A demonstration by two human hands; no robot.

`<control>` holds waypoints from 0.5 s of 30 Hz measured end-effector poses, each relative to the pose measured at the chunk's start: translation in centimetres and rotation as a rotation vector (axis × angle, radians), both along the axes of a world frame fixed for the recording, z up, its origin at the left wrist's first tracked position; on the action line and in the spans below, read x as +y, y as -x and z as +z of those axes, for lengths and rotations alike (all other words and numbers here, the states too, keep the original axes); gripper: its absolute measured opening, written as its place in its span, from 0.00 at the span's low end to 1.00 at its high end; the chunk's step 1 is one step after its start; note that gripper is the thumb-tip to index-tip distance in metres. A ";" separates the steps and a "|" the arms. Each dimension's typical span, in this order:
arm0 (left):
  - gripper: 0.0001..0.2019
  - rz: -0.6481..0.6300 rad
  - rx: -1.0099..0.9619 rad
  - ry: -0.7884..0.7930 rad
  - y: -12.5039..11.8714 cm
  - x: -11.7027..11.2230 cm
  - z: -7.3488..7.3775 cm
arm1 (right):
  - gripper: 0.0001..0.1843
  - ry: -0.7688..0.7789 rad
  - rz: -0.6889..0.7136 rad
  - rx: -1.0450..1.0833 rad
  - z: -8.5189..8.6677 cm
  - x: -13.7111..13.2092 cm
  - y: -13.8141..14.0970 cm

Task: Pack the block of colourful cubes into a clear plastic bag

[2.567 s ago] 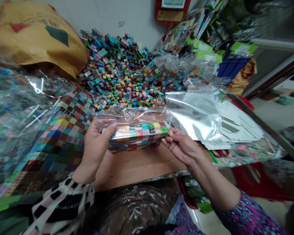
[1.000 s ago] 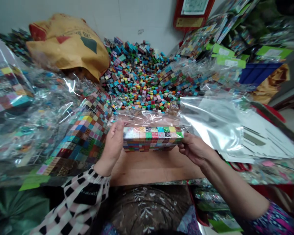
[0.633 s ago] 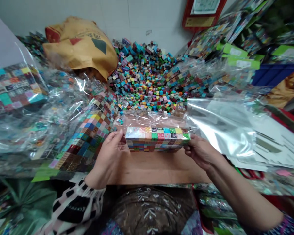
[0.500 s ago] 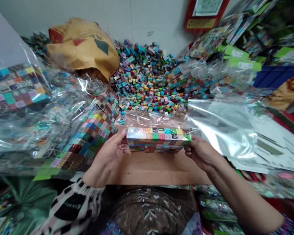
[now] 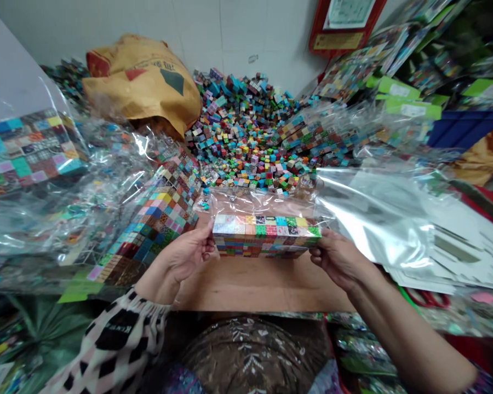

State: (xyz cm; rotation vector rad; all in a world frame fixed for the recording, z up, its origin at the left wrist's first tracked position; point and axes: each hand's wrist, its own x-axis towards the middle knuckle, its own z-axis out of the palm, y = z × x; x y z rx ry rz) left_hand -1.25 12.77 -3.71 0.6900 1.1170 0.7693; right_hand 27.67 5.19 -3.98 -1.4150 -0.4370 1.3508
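Observation:
Between my hands is a clear plastic bag (image 5: 263,203) with a block of small colourful printed cubes (image 5: 267,236) inside, lined up in tight rows. My left hand (image 5: 192,253) pinches the bag at the block's left end. At the right end, my right hand (image 5: 332,256) is closed on the bag too, thumb on top and fingers curled under. The block lies level over a brown board (image 5: 267,284), its long side toward me. The bag's loose plastic spreads out behind the block. Whether the block rests on the board I cannot tell.
A heap of loose cubes (image 5: 246,131) lies against the wall, beside a yellow sack (image 5: 143,82). Bagged cube blocks (image 5: 156,213) are piled at left. Empty clear bags (image 5: 365,213) and white sheets (image 5: 464,257) lie at right, near red-handled scissors (image 5: 431,298) and a blue bin (image 5: 460,128).
Almost nothing differs. Both hands keep their hold on the bagged block, and the view has shifted very slightly.

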 end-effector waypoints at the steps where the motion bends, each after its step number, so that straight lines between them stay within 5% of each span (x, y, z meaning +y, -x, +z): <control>1: 0.14 -0.003 -0.001 0.034 0.0 0.0 0.1 | 0.14 -0.003 0.004 0.004 -0.1 0.0 0.0; 7: 0.07 0.014 -0.091 0.002 0.1 -0.1 -0.1 | 0.14 -0.003 0.000 0.014 0.0 -0.1 0.0; 15: 0.12 0.118 -0.162 -0.049 0.3 0.0 -0.3 | 0.13 0.012 -0.011 -0.005 0.2 0.0 0.1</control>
